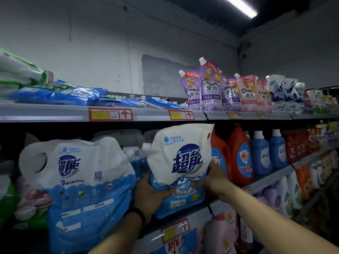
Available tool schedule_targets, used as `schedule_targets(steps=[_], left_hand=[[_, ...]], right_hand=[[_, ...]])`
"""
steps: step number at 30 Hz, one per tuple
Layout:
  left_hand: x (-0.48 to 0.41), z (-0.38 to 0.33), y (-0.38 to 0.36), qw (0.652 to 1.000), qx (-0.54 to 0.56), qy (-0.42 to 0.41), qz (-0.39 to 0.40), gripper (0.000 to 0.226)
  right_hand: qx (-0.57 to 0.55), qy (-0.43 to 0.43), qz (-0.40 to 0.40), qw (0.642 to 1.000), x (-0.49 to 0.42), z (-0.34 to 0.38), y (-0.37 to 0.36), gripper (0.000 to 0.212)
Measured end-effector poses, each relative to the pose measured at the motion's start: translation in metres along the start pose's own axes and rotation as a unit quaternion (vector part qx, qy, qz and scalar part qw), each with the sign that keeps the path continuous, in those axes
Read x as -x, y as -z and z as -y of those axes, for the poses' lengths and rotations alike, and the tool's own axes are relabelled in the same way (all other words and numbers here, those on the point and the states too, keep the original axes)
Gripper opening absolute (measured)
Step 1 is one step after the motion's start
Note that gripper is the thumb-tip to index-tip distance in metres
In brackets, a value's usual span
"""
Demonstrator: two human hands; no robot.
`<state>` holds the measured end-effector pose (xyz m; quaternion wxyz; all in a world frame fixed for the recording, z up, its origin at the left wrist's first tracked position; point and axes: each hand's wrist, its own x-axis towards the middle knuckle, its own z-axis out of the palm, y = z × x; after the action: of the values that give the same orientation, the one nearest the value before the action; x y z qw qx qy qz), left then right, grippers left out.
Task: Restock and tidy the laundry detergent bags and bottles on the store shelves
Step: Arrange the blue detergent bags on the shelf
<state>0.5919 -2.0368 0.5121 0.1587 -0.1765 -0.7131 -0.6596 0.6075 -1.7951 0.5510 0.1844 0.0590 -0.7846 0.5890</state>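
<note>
A white and blue detergent bag [180, 162] stands upright at the front of the middle shelf [207, 210]. My left hand [149, 194] grips its lower left side, thumb across the front. My right hand [213, 177] grips its lower right side, fingers curled over the blue band. A larger matching bag [86, 186] with a cut-out handle stands just to the left, leaning forward. Red-orange bottles [238, 156] and blue bottles [259, 153] stand to the right of the held bag.
The top shelf [55, 114] carries flat blue bags [58, 93] at left and upright purple and pink spout pouches [211, 87] at right. More pouches fill the lower shelf [286, 195]. Red and yellow price tags [111, 114] line the shelf edges.
</note>
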Motion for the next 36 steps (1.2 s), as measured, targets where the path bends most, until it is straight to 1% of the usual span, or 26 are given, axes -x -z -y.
schedule_targets(steps=[2, 4, 8, 10, 11, 12, 14, 15, 16, 17, 18, 19, 20, 21, 23, 24, 25, 26, 27, 28, 30, 31, 33, 34, 35, 36], left_hand=[[-0.011, 0.019, -0.008, 1.000, -0.015, -0.008, -0.015, 0.076], [-0.017, 0.036, -0.014, 1.000, -0.027, -0.006, -0.014, 0.072], [-0.025, 0.047, -0.019, 0.998, -0.056, -0.004, 0.011, 0.072], [-0.029, 0.045, -0.020, 0.997, -0.077, -0.009, 0.022, 0.063], [-0.031, 0.044, -0.020, 0.996, -0.088, -0.014, 0.024, 0.057], [-0.033, 0.044, -0.021, 0.995, -0.097, -0.016, 0.022, 0.054], [-0.037, 0.046, -0.024, 0.993, -0.116, -0.015, 0.017, 0.055], [-0.039, 0.047, -0.026, 0.992, -0.122, -0.011, 0.010, 0.058], [-0.040, 0.047, -0.027, 0.992, -0.124, -0.001, -0.001, 0.063], [-0.041, 0.047, -0.028, 0.992, -0.127, 0.012, -0.011, 0.070], [-0.042, 0.048, -0.028, 0.991, -0.134, 0.024, -0.019, 0.078], [-0.043, 0.050, -0.028, 0.988, -0.148, 0.031, -0.026, 0.087], [-0.041, 0.054, -0.029, 0.985, -0.164, 0.034, -0.033, 0.090], [-0.034, 0.054, -0.030, 0.983, -0.178, 0.038, -0.038, 0.084], [-0.011, 0.046, -0.030, 0.973, -0.222, 0.035, -0.051, 0.050], [0.000, 0.044, -0.029, 0.964, -0.259, 0.022, -0.053, 0.037], [0.012, 0.041, -0.027, 0.952, -0.304, 0.002, -0.043, 0.034], [0.021, 0.039, -0.025, 0.934, -0.356, -0.023, -0.024, 0.040], [0.029, 0.037, -0.021, 0.907, -0.418, -0.047, -0.002, 0.051], [0.037, 0.031, -0.016, 0.865, -0.497, -0.062, 0.018, 0.059], [0.049, 0.019, -0.003, 0.745, -0.659, -0.086, 0.061, 0.057], [0.054, 0.015, 0.005, 0.691, -0.711, -0.097, 0.087, 0.052], [0.060, 0.010, 0.022, 0.596, -0.785, -0.106, 0.130, 0.039], [0.063, 0.010, 0.029, 0.562, -0.808, -0.103, 0.145, 0.033], [0.065, 0.009, 0.036, 0.552, -0.814, -0.096, 0.152, 0.029], [0.068, 0.008, 0.041, 0.569, -0.803, -0.094, 0.150, 0.027]], right_hand=[[0.021, 0.005, 0.005, 1.000, -0.017, -0.010, -0.006, 0.073], [0.037, 0.000, -0.009, 0.999, -0.030, -0.027, -0.012, 0.073], [-0.021, -0.060, -0.003, 0.998, -0.030, -0.053, -0.013, 0.056], [0.005, -0.061, -0.047, 0.997, -0.033, -0.061, -0.017, 0.056], [0.032, -0.055, -0.089, 0.994, -0.031, -0.062, -0.022, 0.055], [0.068, -0.040, -0.138, 0.987, -0.026, -0.060, -0.032, 0.054], [0.148, 0.019, -0.216, 0.965, -0.004, -0.057, -0.062, 0.060], [0.172, 0.066, -0.238, 0.954, 0.010, -0.054, -0.080, 0.065], [0.203, 0.113, -0.243, 0.942, 0.023, -0.051, -0.096, 0.070], [0.253, 0.141, -0.228, 0.930, 0.031, -0.050, -0.110, 0.074], [0.310, 0.139, -0.196, 0.920, 0.037, -0.048, -0.121, 0.079], [0.358, 0.117, -0.160, 0.912, 0.035, -0.053, -0.126, 0.083], [0.393, 0.095, -0.130, 0.905, 0.034, -0.056, -0.126, 0.086], [0.409, 0.090, -0.112, 0.901, 0.031, -0.062, -0.122, 0.087], [0.400, 0.110, -0.093, 0.905, 0.027, -0.069, -0.111, 0.088], [0.392, 0.116, -0.081, 0.909, 0.027, -0.071, -0.106, 0.089], [0.385, 0.122, -0.068, 0.912, 0.027, -0.071, -0.103, 0.089], [0.381, 0.120, -0.054, 0.915, 0.027, -0.070, -0.101, 0.089], [0.379, 0.113, -0.041, 0.918, 0.026, -0.068, -0.101, 0.089], [0.380, 0.103, -0.032, 0.919, 0.027, -0.064, -0.101, 0.089], [0.397, 0.081, -0.022, 0.914, 0.029, -0.056, -0.104, 0.090], [0.407, 0.066, -0.016, 0.911, 0.030, -0.053, -0.105, 0.091], [0.416, 0.029, 0.006, 0.909, 0.028, -0.044, -0.104, 0.095], [0.417, 0.006, 0.021, 0.908, 0.026, -0.039, -0.101, 0.098], [0.417, -0.018, 0.038, 0.908, 0.022, -0.034, -0.098, 0.102], [0.421, -0.043, 0.055, 0.904, 0.019, -0.027, -0.095, 0.106]])
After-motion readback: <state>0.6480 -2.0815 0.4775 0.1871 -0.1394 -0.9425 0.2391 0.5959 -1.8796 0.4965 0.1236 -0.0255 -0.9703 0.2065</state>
